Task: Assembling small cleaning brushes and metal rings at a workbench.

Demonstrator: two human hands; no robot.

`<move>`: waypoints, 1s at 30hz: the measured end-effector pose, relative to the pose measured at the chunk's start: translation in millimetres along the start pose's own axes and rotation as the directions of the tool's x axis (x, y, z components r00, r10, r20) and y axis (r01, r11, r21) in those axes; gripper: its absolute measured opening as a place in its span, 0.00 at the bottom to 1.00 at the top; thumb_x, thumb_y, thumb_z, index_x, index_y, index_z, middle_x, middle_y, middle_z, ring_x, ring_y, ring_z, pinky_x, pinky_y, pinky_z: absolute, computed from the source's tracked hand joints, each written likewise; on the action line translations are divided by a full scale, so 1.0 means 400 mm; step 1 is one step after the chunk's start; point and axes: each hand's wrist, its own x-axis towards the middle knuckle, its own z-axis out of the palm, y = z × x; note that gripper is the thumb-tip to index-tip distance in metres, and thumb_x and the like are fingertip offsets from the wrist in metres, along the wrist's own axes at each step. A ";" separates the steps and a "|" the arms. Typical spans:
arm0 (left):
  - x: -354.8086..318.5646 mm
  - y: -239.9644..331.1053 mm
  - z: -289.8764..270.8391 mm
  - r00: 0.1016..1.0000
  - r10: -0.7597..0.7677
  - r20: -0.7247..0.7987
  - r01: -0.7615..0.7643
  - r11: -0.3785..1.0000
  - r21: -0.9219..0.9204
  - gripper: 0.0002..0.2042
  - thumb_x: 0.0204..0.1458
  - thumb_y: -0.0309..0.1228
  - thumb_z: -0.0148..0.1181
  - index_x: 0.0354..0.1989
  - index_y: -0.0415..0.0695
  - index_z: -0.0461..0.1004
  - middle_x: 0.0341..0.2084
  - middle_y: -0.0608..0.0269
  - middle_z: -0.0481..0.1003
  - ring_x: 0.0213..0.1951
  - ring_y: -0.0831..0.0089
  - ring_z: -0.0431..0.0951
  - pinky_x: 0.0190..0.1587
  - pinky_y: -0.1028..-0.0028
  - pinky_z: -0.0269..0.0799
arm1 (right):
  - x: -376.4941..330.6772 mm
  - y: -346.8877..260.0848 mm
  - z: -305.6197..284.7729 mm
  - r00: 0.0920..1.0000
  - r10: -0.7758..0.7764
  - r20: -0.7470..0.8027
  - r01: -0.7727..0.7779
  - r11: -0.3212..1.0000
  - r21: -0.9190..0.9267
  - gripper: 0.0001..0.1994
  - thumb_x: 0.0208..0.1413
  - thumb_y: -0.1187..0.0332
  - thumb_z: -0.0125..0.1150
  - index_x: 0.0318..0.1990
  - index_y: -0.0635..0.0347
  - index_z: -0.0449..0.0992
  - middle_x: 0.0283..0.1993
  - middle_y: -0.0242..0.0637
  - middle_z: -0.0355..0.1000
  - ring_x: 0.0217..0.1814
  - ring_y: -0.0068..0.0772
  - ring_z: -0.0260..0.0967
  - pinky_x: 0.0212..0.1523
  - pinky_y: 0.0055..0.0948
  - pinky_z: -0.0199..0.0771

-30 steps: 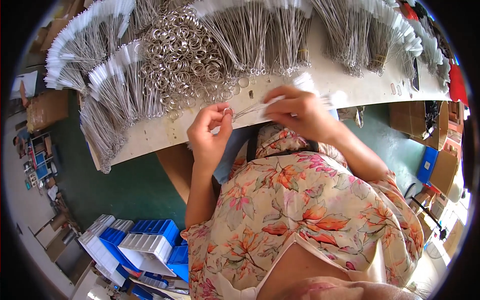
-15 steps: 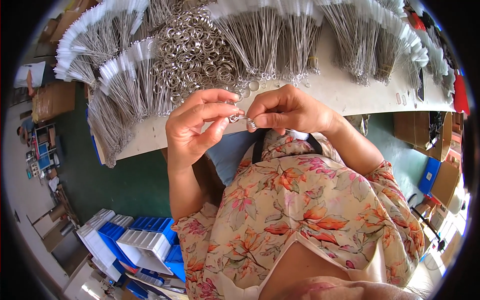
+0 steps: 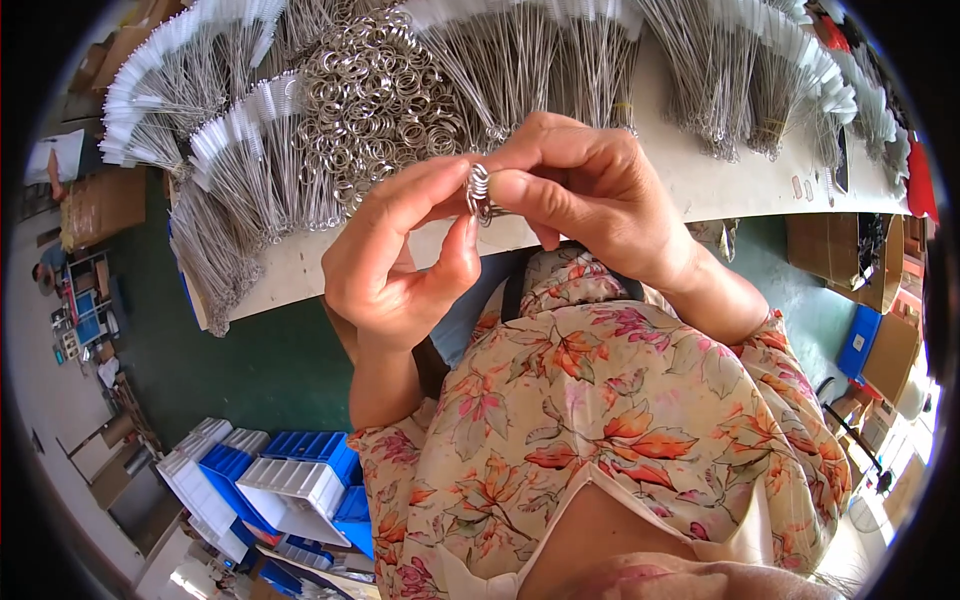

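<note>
Both my hands are raised together above the table's near edge. My left hand point(image 3: 400, 250) has its thumb and index finger around a shiny metal ring point(image 3: 485, 213), gripping it at the edges. My right hand point(image 3: 595, 195) pinches a small stack of wire loops point(image 3: 478, 182), which look like the end eyes of wire brushes. These loops meet the ring between my fingertips; whether they are threaded on it I cannot tell. The brush stems behind my right fingers are hidden. Beyond my left hand lies a large heap of loose metal rings point(image 3: 375, 105).
Bundles of white-bristled wire brushes point(image 3: 500, 70) cover the far side of the white table point(image 3: 690, 195), with more at the left point(image 3: 215, 260) and right point(image 3: 770, 90). Blue and white plastic bins point(image 3: 290, 490) stand on the floor at lower left. Cardboard boxes point(image 3: 840, 260) are at right.
Both hands have come up and closer to the camera. The ring and loops have turned more upright between my fingers. A white bristle tip below my right hand is no longer visible.
</note>
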 end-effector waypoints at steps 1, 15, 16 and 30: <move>0.007 0.001 -0.001 1.000 -0.001 0.001 0.001 1.000 0.000 0.14 0.41 0.13 0.56 0.40 0.28 0.71 0.37 0.46 0.73 0.34 0.67 0.78 0.35 0.76 0.76 | 0.002 0.000 0.003 1.000 0.000 -0.001 0.000 1.000 0.001 0.08 0.54 0.68 0.58 0.37 0.64 0.75 0.27 0.27 0.67 0.24 0.12 0.61 0.22 0.14 0.63; 0.037 -0.019 -0.048 0.968 -0.134 0.214 0.104 0.984 0.145 0.06 0.48 0.23 0.58 0.35 0.37 0.74 0.26 0.62 0.71 0.26 0.81 0.70 0.27 0.82 0.67 | 0.012 0.018 -0.006 0.995 0.098 0.014 -0.098 0.995 -0.002 0.05 0.52 0.71 0.58 0.35 0.63 0.75 0.27 0.26 0.70 0.25 0.11 0.62 0.23 0.14 0.64; 0.029 -0.020 -0.045 0.965 -0.204 0.165 0.190 0.977 0.099 0.05 0.49 0.23 0.57 0.33 0.37 0.74 0.26 0.63 0.71 0.25 0.81 0.69 0.26 0.82 0.66 | 0.011 0.020 -0.006 0.995 0.098 0.013 -0.098 0.995 -0.003 0.05 0.52 0.71 0.58 0.35 0.63 0.75 0.27 0.26 0.70 0.25 0.11 0.62 0.23 0.14 0.64; -0.032 -0.039 -0.052 0.720 -0.639 0.271 0.599 0.376 -0.707 0.07 0.55 0.29 0.52 0.35 0.39 0.72 0.21 0.68 0.71 0.20 0.89 0.63 0.17 0.86 0.55 | 0.027 0.052 0.008 0.990 0.115 0.081 -0.115 0.993 -0.003 0.06 0.53 0.72 0.58 0.35 0.65 0.74 0.29 0.29 0.71 0.27 0.14 0.64 0.27 0.16 0.66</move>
